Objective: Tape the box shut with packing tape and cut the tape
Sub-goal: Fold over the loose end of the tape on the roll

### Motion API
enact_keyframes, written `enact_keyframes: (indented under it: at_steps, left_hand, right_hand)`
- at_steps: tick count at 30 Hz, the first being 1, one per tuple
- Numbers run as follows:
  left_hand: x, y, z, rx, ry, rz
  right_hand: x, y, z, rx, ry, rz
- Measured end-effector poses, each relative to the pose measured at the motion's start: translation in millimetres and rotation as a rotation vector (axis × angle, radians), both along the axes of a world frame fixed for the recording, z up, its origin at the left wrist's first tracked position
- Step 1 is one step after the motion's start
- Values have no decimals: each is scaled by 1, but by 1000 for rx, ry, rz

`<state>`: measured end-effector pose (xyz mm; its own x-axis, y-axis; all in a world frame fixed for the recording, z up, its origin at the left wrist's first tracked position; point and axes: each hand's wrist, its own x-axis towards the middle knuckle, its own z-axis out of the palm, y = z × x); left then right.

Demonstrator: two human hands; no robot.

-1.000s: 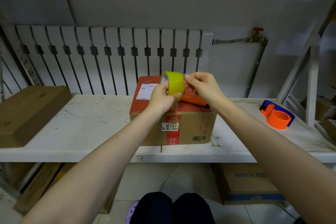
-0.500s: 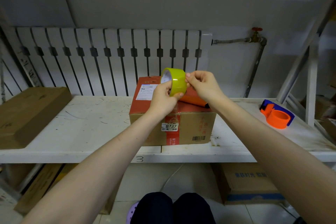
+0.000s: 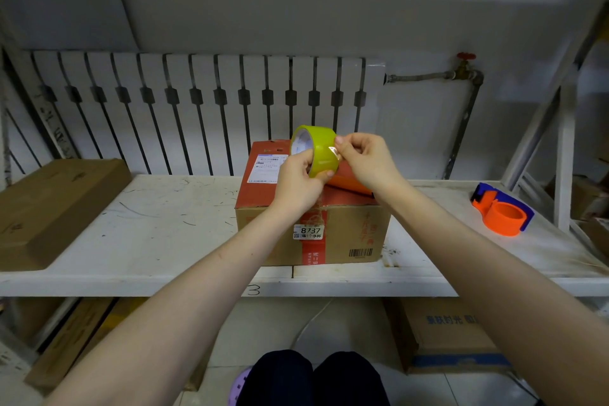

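A cardboard box (image 3: 342, 234) with a red top, a red band down its front and a "8737" label stands on the white shelf (image 3: 148, 234). Above the box's top I hold a yellow-green roll of packing tape (image 3: 321, 148). My left hand (image 3: 298, 180) grips the roll from below, thumb on its outer face. My right hand (image 3: 365, 158) pinches at the roll's right side, where a small shiny loose end of tape shows at the fingertips. An orange object (image 3: 351, 183) lies on the box top, partly hidden behind my hands.
An orange and blue tape dispenser (image 3: 502, 211) lies on the shelf at the right. A flat brown carton (image 3: 56, 208) sits at the left end. A radiator stands behind; a metal upright (image 3: 565, 155) rises at the right. More cartons lie under the shelf.
The roll has risen slightly and turned in my left hand, showing more of its inside. My right fingertips have stayed at its right edge, picking at the tape end.
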<state>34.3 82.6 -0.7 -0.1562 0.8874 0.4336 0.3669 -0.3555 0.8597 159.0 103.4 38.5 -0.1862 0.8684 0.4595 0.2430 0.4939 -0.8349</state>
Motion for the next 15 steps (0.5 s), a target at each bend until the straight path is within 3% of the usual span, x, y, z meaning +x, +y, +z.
enact_keyframes:
  at_steps: [6,15]
  left_hand:
    - [0,-1,-2,7,-13,44]
    - [2,-5,1,36,-25,28]
  right_hand:
    - [-4,1,-3,-7,-99,-76]
    - [-7,0,0,-72,-77,-148]
